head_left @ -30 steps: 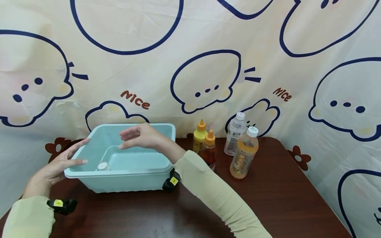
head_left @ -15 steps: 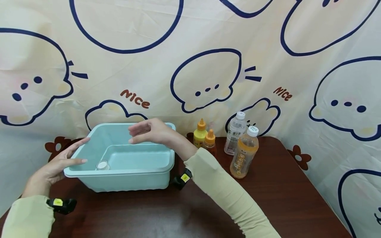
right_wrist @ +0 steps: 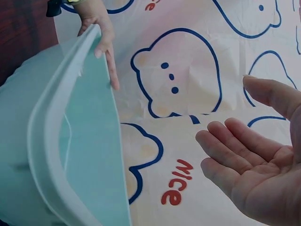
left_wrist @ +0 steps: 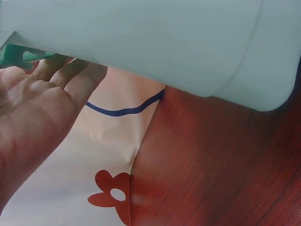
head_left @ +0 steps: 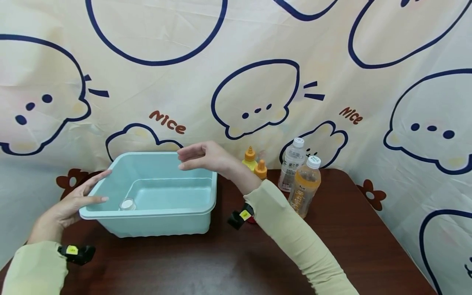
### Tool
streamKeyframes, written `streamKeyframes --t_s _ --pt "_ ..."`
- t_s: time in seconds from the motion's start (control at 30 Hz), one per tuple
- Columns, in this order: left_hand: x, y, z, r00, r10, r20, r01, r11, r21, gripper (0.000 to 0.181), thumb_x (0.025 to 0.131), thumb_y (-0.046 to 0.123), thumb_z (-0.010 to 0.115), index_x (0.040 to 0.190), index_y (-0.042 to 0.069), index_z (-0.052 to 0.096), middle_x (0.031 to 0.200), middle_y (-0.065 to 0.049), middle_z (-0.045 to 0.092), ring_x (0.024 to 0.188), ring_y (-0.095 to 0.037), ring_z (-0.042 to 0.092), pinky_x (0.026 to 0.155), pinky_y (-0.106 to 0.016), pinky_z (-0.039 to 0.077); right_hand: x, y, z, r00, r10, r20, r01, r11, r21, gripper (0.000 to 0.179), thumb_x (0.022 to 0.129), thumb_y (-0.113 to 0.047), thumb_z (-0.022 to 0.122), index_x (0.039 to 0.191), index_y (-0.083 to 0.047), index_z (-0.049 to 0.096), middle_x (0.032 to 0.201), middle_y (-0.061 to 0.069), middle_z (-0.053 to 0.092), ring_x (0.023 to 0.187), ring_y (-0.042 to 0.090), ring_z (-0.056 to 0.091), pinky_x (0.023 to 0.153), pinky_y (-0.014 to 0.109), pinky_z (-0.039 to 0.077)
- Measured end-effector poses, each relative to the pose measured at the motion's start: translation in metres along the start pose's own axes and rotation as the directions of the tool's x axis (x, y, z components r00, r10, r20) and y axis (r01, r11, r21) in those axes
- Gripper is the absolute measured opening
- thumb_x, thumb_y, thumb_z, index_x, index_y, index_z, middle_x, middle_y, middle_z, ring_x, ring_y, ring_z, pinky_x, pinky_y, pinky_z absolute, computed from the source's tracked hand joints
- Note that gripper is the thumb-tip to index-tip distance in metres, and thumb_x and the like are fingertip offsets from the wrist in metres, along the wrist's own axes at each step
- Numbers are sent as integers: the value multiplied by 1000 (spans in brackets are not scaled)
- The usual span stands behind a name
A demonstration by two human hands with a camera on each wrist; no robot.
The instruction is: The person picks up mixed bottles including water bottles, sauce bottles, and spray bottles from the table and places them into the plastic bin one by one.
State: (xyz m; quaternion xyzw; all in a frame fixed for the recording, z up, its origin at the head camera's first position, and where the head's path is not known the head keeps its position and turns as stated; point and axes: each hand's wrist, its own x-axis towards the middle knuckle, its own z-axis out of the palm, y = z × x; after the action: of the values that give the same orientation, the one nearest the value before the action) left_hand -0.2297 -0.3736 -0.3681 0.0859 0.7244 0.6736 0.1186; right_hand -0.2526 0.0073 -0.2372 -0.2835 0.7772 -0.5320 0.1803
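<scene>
My left hand (head_left: 71, 203) grips the left rim of a pale turquoise plastic bin (head_left: 155, 214), thumb over the top edge. In the left wrist view its fingers (left_wrist: 84, 80) go up under the rim, beside a green part. Above the bin's back right corner, my right hand (head_left: 206, 157) is held with fingers extended and nothing in it; the right wrist view shows its palm and fingers (right_wrist: 225, 155) apart from the bin. Inside the bin, near the front left corner, lies a small clear round thing with a white disc (head_left: 127, 204).
Right of the bin stand a yellow squeeze bottle (head_left: 250, 159), an orange-capped bottle (head_left: 261, 169) partly behind my right arm, a clear drink bottle (head_left: 291, 166) and an orange-tinted drink bottle (head_left: 305, 188). A printed cloth (head_left: 191, 94) hangs behind the dark wooden table (head_left: 177, 262).
My right hand has moved right and slightly up, from over the middle of the bin to its back right corner. My left hand has stayed on the rim.
</scene>
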Motion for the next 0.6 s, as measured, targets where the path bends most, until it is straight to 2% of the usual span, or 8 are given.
streamKeyframes --t_s 0.3,0.6 --pt "-1 0 0 1000 2 -5 -2 1000 10 70 88 -2 51 138 42 30 115 10 32 82 -16 62 65 -38 54 -14 -3 -20 999 -18 -46 18 1000 9 40 82 -13 66 121 -5 57 118 10 59 103 13 58 88 25 46" --pt "0 -1 -1 1000 -1 -3 1 1000 -2 69 88 -2 50 137 43 32 115 10 32 80 -18 63 64 -37 54 -27 -1 -40 995 -73 -72 73 997 0 39 84 -10 63 122 -2 55 119 13 58 106 17 56 91 28 45"
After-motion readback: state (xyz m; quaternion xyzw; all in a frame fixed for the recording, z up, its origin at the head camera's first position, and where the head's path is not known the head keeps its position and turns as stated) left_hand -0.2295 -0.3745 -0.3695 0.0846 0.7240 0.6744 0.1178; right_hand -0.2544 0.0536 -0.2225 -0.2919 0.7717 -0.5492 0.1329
